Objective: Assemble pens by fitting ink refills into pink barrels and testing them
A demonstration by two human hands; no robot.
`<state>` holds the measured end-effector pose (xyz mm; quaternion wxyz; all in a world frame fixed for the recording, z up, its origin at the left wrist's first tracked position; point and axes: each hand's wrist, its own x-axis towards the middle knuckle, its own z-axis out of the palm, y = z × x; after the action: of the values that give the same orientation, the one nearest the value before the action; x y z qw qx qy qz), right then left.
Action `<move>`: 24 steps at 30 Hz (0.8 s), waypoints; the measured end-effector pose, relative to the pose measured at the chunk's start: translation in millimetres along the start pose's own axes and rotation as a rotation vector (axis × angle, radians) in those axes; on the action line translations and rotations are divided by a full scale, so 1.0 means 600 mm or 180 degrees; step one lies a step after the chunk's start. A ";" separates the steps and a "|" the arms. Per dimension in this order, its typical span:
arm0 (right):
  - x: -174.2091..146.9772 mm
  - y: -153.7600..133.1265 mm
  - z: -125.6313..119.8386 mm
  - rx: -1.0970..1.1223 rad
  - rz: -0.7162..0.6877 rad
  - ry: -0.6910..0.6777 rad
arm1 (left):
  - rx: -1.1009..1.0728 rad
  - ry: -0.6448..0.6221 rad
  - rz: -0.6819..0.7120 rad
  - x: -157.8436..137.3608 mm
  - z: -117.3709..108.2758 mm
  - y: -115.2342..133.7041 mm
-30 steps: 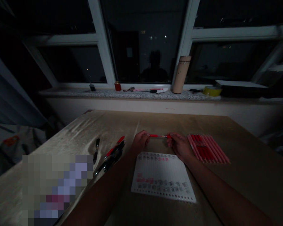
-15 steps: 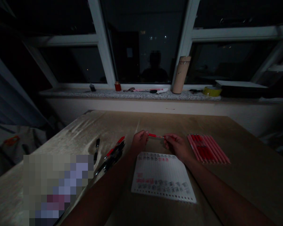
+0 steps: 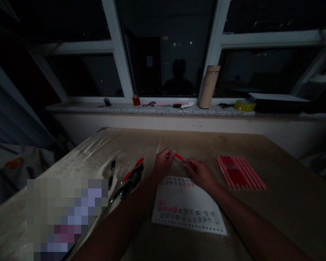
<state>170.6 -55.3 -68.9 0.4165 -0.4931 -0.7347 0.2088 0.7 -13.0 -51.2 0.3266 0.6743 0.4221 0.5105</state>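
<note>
Above the far edge of the notebook sheet [image 3: 188, 203], a red pen [image 3: 179, 156] is held between my two hands. My left hand [image 3: 164, 159] pinches its upper left end. The fingers of my right hand [image 3: 198, 169] are closed round its lower right end, with a red part showing among them. The pen slants down to the right. Black and red scribbles cover the top and bottom rows of the lined sheet. To the right lies a row of red pens and pink pencils [image 3: 240, 172], side by side.
Left of my left arm lies a pile of black pens [image 3: 130, 183] with a red pen [image 3: 133, 170] beside it. A single black pen [image 3: 112, 172] lies further left. On the windowsill stand a cardboard-coloured tube [image 3: 209, 87], yellow tape [image 3: 245, 106] and a red jar [image 3: 136, 100].
My hands have come closer together, and the pen has tilted more steeply down to the right. My right hand has shifted left and covers more of it.
</note>
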 end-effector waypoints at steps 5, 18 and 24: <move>0.000 -0.011 -0.002 -0.0242 0.0095 0.0059 | -0.0291 -0.0119 -0.0149 -0.006 0.007 0.005; 0.001 -0.007 0.000 -0.0164 0.0000 0.0036 | -0.0507 -0.0214 -0.0258 -0.009 0.014 -0.004; 0.000 -0.003 0.002 -0.0294 0.0004 -0.0005 | -0.0617 -0.0251 -0.0335 -0.010 0.016 0.000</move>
<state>168.7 -56.2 -68.0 0.3926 -0.5121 -0.7435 0.1753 9.3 -18.4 -56.5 0.4330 0.6360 0.3924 0.5041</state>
